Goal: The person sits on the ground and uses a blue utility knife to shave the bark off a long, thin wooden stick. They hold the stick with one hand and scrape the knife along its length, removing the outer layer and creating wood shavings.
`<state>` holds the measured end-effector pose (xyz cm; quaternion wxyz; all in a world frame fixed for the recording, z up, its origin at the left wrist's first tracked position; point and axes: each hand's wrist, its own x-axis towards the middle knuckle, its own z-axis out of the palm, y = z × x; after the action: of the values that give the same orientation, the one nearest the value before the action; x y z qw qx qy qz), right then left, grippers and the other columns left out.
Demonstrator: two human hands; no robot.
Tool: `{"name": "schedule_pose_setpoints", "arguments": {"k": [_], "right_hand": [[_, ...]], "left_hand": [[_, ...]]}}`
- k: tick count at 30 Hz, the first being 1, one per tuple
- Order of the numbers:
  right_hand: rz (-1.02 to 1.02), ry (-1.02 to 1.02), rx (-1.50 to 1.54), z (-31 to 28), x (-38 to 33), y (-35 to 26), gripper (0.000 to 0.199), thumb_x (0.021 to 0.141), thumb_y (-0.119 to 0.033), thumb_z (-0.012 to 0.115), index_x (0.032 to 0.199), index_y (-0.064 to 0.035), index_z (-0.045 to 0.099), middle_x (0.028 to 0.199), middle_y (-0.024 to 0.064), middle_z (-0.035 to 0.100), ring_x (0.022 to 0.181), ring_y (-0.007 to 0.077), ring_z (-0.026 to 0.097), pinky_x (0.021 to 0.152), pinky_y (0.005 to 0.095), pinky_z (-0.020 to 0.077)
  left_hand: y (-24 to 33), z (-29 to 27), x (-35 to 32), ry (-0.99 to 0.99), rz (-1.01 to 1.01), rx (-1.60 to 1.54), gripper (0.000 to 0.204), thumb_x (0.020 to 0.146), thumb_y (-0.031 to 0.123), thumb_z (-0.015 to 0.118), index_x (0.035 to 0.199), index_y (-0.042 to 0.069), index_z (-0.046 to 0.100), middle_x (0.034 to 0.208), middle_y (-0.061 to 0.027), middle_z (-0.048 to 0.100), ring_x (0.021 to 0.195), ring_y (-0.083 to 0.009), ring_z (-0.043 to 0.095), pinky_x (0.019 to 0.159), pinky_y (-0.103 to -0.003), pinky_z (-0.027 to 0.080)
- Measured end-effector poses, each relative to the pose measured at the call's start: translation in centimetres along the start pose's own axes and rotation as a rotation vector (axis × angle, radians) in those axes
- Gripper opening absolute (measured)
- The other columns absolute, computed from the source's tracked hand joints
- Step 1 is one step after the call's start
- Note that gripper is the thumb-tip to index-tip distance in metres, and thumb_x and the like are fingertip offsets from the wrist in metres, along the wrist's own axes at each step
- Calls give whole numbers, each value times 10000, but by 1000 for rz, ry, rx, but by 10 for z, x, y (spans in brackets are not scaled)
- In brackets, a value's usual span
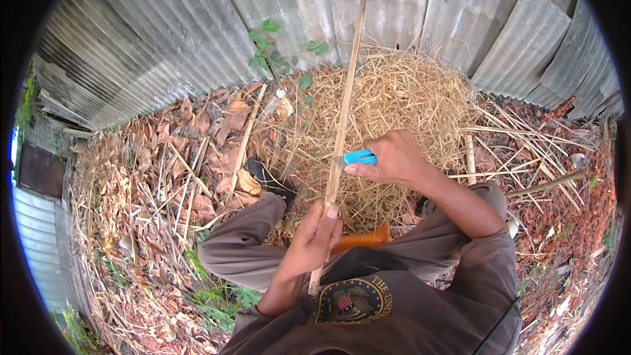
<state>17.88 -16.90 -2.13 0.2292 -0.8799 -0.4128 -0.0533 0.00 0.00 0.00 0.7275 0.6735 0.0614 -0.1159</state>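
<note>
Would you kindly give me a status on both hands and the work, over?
Left hand gripping long, narrow, tan wooden strip. Right hand holding bright-blue-handled utility knife, metal blade at strip. Nothing visibly blocking blade.

left grip (314,235): wooden strip (350,85) | right grip (396,158): blue cutter (360,156), blade (338,160) at strip | straw pile (411,95) beyond
</note>
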Motion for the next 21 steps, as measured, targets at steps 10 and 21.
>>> {"name": "schedule_pose_setpoints", "arguments": {"k": [10,21], "right_hand": [[349,-69,32,-10,17,45,838,790,-810,365,577,-45,633,447,121,523,489,300,603,470,442,465],[-25,-242,165,12,-10,-35,702,776,-747,496,570,-87,616,445,94,515,442,292,565,465,420,452]], "left_hand": [[0,3,-21,-152,-163,-20,179,1037,251,329,1023,80,382,563,15,379,443,-54,340,412,-202,311],[5,-14,2,-65,-221,-678,264,1030,338,344,885,129,415,505,29,286,372,-69,243,443,-227,225]]}}
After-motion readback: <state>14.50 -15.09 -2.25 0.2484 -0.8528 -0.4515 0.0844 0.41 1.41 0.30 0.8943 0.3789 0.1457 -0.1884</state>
